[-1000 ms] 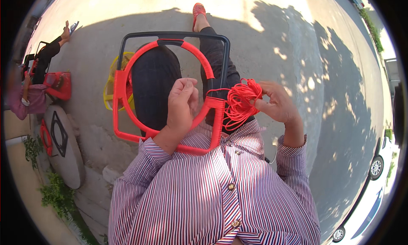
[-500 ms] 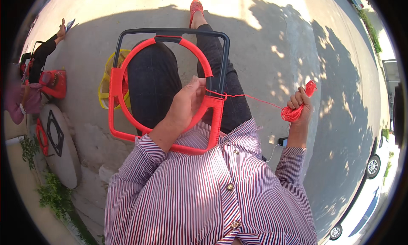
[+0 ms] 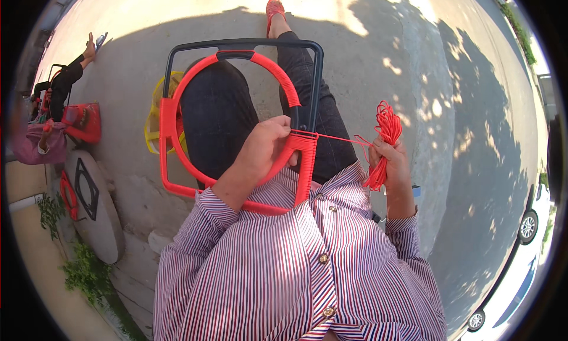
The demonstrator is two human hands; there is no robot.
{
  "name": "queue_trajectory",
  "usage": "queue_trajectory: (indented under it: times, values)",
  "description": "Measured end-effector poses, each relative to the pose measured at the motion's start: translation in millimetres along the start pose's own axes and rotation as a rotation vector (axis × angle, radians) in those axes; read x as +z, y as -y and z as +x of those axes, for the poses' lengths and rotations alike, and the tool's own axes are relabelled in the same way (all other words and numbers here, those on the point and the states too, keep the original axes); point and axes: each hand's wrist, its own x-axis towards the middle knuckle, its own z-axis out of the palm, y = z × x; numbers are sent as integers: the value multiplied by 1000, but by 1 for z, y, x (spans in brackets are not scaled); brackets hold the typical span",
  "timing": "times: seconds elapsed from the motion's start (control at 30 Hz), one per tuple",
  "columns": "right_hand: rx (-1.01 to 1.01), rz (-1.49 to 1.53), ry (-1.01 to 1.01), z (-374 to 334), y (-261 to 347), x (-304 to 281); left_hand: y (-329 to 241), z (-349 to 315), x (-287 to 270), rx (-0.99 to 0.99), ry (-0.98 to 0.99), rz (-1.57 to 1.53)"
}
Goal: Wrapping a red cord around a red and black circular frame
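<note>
The left hand (image 3: 269, 149) is clenched around the lower right part of a red-wrapped ring (image 3: 177, 113) set inside a squarish frame (image 3: 242, 44) that rests on the person's lap, over dark trousers. The frame's top bar and upper right side are bare black; its left side, bottom edge and lower right side are wrapped in red cord. A taut strand of cord (image 3: 337, 139) runs from the wrapped right side of the frame, just beside the left hand, out to the right hand (image 3: 390, 163). The right hand is closed around a loose bundle of red cord (image 3: 386, 128), held well apart from the frame, loops sticking up above the fingers and hanging below the palm. On the pavement near the frame's left edge lies a yellow frame (image 3: 155, 113).
</note>
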Motion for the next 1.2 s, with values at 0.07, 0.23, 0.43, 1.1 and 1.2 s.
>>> queue_trajectory:
  times: [0.07, 0.23, 0.43, 1.1, 1.2]
  values:
    - [-7, 33, -55, -8, -1, 7, -1, 0, 2, -2, -26, 38]
    - [-31, 38, -70, -13, -13, 7, -1, -3, -2, -2, -89, 49]
    - [40, -86, -23, -5, -46, -16, -2, -2, -1, -10, -72, 21]
    - [-890, -1141, -63, 70, 4, 83, 1, 2, 6, 181, -457, 406]
    - [-752, -1156, 50, 54, -15, 89, 1, 6, 6, 116, -363, 277]
